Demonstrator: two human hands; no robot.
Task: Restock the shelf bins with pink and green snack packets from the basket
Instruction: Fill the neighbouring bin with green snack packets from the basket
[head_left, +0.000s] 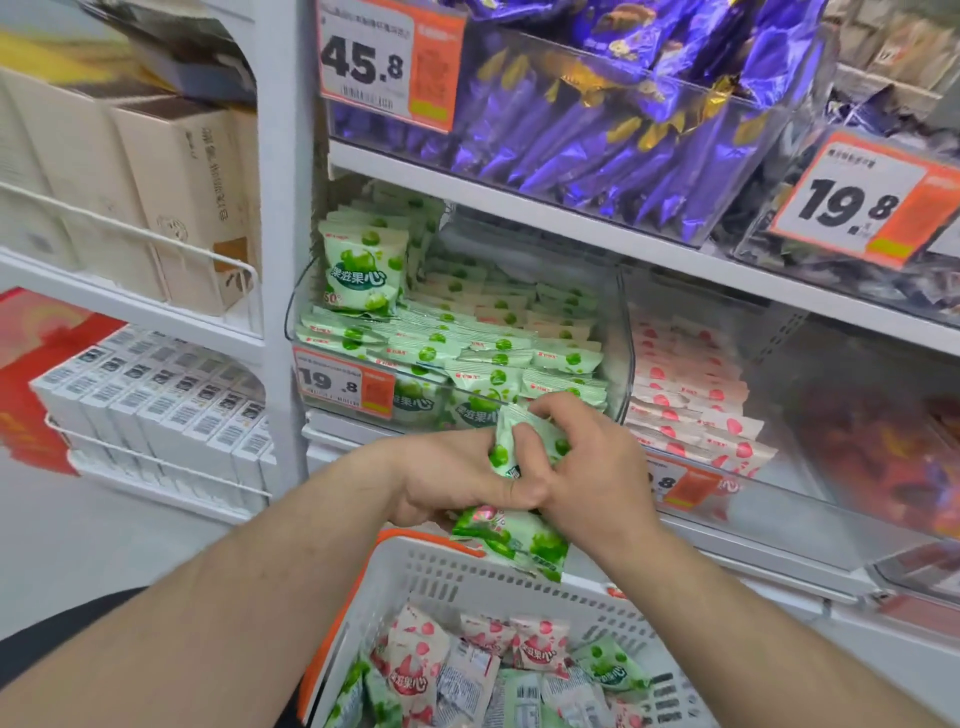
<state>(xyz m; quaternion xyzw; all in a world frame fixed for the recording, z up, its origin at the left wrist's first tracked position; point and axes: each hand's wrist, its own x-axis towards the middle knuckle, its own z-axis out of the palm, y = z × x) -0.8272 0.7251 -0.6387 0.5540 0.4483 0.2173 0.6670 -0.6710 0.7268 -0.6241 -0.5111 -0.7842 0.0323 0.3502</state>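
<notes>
i see my left hand (457, 475) and right hand (587, 467) meeting just above the basket (498, 582), both curled around a bunch of green packets (511, 538); the left grips the bundle from the side while the right's fingers (550, 408) pinch the top of one packet sticking up between them. the bundle hangs below both palms, over the basket's far rim, just in front of the green bin (621, 364) already stacked with the same packets. the pink bin (779, 395) sits beside it to the right, and loose pink packets (540, 644) lie in the basket underneath.
</notes>
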